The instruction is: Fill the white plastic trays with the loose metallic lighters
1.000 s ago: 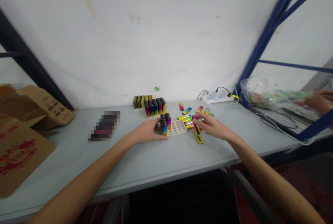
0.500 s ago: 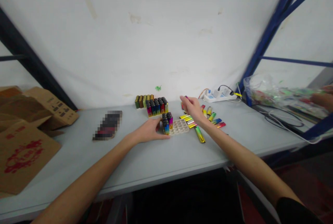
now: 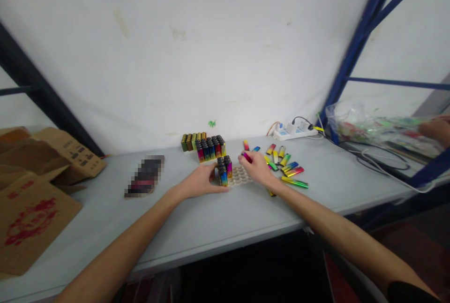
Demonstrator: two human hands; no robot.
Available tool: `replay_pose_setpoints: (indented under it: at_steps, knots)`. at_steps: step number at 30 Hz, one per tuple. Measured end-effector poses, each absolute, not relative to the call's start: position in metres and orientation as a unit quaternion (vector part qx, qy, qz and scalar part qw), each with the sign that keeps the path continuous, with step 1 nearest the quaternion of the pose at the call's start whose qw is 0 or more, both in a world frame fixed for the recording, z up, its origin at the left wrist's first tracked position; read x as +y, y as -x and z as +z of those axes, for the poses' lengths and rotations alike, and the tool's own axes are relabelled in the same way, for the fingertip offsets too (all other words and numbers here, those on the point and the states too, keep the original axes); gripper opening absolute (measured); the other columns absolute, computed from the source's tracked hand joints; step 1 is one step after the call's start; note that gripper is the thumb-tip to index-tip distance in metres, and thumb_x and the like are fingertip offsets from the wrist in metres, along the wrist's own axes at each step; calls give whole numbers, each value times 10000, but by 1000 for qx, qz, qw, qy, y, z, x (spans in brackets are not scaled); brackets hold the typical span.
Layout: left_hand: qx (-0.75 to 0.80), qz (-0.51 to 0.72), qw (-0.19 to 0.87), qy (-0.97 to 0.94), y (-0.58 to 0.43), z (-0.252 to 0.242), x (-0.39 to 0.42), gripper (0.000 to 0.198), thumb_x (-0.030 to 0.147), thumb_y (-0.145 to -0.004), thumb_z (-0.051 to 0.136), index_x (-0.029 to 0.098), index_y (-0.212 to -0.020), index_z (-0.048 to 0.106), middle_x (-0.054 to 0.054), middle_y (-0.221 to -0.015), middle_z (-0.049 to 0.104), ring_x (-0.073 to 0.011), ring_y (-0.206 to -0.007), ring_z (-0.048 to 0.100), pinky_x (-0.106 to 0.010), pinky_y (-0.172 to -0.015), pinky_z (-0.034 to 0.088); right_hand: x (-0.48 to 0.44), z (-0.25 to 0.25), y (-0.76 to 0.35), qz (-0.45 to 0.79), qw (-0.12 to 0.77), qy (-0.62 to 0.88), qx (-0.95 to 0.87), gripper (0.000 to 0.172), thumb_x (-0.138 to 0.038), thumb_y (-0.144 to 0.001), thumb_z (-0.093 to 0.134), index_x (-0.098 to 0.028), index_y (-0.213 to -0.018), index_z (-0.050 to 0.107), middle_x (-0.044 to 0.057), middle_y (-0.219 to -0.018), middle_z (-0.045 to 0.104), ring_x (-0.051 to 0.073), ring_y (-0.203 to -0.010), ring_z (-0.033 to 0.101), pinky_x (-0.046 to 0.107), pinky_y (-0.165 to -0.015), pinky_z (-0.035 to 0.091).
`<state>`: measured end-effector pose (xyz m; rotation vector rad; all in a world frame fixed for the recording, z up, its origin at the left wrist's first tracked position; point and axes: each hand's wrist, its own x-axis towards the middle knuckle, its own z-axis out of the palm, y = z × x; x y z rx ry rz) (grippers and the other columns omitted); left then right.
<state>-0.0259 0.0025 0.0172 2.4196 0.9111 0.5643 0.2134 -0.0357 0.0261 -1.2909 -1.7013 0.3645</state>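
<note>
A white tray with round holes [image 3: 239, 175] lies on the table, with several upright lighters [image 3: 223, 176] at its left end. My left hand [image 3: 200, 180] grips that end, its thumb along the front edge and the other fingers behind, partly hidden by the lighters. Pinched in my right hand [image 3: 258, 168] is a pink-purple lighter [image 3: 246, 156], held just above the tray's back right part. Loose shiny lighters in mixed colours, among them a yellow-green one [image 3: 295, 182], lie scattered to the right of my right hand.
Behind the tray stand a block of colourful lighters [image 3: 211, 148] and a greenish-brown block [image 3: 192, 141]. A power strip [image 3: 293, 131] sits by the wall. Cardboard boxes [image 3: 38, 214] and a pixelated dark object [image 3: 145, 176] are left. Another person's hand [image 3: 438, 130] is near a plastic bag [image 3: 355, 120].
My right hand has come down and closer to the tray with the lighter, uncovering more loose lighters. The left hand has stayed at the tray's left end.
</note>
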Motion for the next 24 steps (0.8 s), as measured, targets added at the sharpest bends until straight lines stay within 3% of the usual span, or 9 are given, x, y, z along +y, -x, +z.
replay_pose_setpoints:
  at_steps: [4,9,13,17,24]
  knots:
    - [340,196,227,-892,26,17,3,642,620,-701,822,179,-1131,641,-38,-867,672,-209,-723,594,-305,-635,460,-40,27,-212,133,473,503,-711,400,-507,-960,490,-227,-687,409,-37,-614,403,134,-595,390,279,-589,286]
    - [340,176,224,-896,24,22,0,640,610,-738,813,170,-1160,616,-38,-896,668,-202,-714,574,-301,-619,435,-48,40,-214,127,464,480,-734,279,-473,-1046,452,-211,-990,532,21,-818,606,176,-716,553,290,-672,402]
    - [329,182,227,-898,24,23,-1,650,612,-747,808,173,-1184,610,-36,-904,662,-197,-718,559,-297,-617,425,-51,50,-219,61,446,433,-781,313,-455,-1040,515,-194,-892,604,84,-921,653,207,-872,596,315,-808,450]
    - [342,168,205,-902,25,22,1,676,663,-730,796,166,-1155,624,-20,-818,631,-200,-693,553,-300,-608,410,-51,50,-223,86,380,447,-805,437,-514,-1032,547,-189,-750,620,8,-663,616,146,-617,536,268,-671,398]
    - [339,171,204,-903,23,24,0,685,661,-732,796,173,-1178,615,-3,-821,620,-188,-692,550,-284,-601,404,-44,41,-224,70,264,434,-858,333,-400,-1006,658,-170,-773,602,-4,-645,621,114,-560,497,238,-598,303]
